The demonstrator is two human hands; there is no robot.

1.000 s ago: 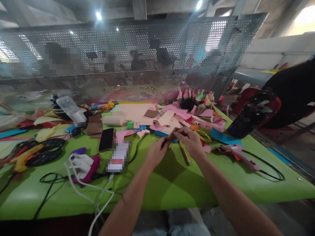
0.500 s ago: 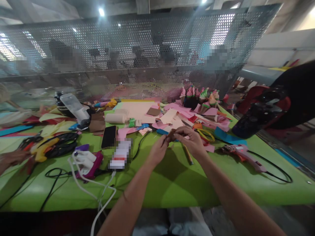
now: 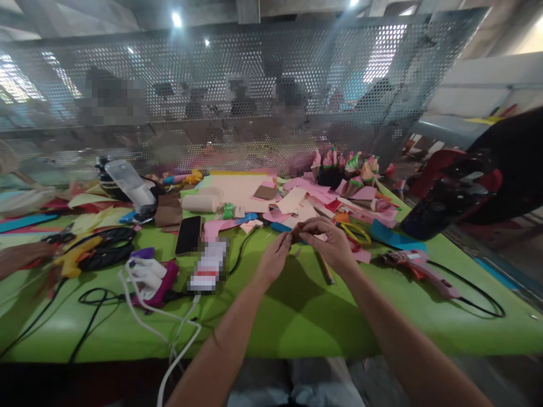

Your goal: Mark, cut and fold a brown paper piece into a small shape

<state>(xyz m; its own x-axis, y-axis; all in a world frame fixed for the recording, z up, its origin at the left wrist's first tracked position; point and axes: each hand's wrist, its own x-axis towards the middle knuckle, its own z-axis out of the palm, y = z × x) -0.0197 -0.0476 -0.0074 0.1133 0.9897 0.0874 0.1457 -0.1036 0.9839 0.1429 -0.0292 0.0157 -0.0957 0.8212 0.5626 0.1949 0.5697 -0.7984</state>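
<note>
Between my two hands is a small brown piece (image 3: 297, 230), likely paper or foam sheet, mostly covered by the fingers. My left hand (image 3: 274, 259) pinches its left side with thumb and fingertips. From the other side, my right hand (image 3: 331, 242) grips it with bent fingers. Both are held just above the green tabletop (image 3: 297, 328). A yellow pencil (image 3: 326, 268) lies under the right hand, and yellow-handled scissors (image 3: 358, 233) rest beyond it. Blue and pink scraps lie just past the fingertips.
A pink glue gun (image 3: 428, 271) with a black cable lies right. Left are a phone (image 3: 188, 235), a lit phone (image 3: 208, 265), a magenta power strip (image 3: 163, 288) and a yellow glue gun (image 3: 74, 257) near a co-worker's hand (image 3: 23, 259). Paper cones (image 3: 354, 164) stand behind, before a perforated screen (image 3: 254, 130).
My hands stay almost in place; the brown piece has turned slightly and shows less between the fingers. At the left, the co-worker's hand has moved a little up and away from the table's front edge.
</note>
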